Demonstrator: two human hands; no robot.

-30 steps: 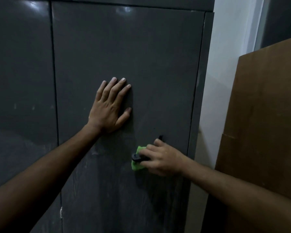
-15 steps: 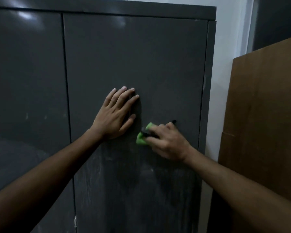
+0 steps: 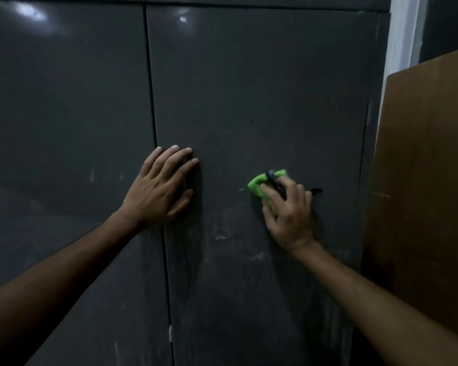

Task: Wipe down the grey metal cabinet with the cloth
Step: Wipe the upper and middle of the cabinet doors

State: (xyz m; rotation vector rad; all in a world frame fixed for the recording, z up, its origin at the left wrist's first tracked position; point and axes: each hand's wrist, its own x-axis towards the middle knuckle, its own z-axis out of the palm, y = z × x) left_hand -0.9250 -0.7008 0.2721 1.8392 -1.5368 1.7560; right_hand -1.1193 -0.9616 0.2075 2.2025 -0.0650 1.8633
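Cabinet (image 3: 249, 88) door: right hand (image 3: 288, 215) presses cloth (image 3: 259, 188) near right edge.

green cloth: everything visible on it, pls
The green cloth is bright lime, soft-looking and bunched into a wad. The right hand grips it, fingers curled over it, pressing it against the right door of the grey cabinet at mid height. A dark strip crosses its top; what that is cannot be told. Most of the cloth is hidden under the hand.

left hand (image 3: 158, 187) flat, right hand (image 3: 286, 207) gripping
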